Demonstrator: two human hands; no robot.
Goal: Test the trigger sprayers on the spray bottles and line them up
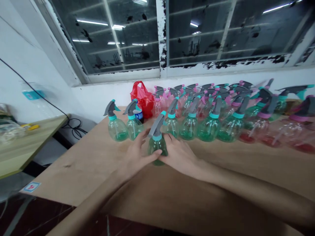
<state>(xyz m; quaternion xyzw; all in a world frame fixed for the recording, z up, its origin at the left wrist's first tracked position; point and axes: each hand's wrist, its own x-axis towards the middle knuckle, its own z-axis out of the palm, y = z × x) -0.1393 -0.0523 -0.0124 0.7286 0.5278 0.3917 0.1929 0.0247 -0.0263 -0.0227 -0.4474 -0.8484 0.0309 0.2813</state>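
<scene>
A green spray bottle [157,144] with a grey trigger head and teal collar stands upright on the brown table [98,164]. My left hand [137,152] wraps its fingers round the bottle's left side. My right hand [178,154] cups the bottle's right side. Both hands grip the same bottle, just in front of a row of similar green spray bottles [192,126].
Many spray bottles, green in front and pink [270,131] behind and to the right, crowd the table's far side. A red plastic bag [142,96] sits by the wall under a window. A second table [22,144] and black cables [73,126] lie left.
</scene>
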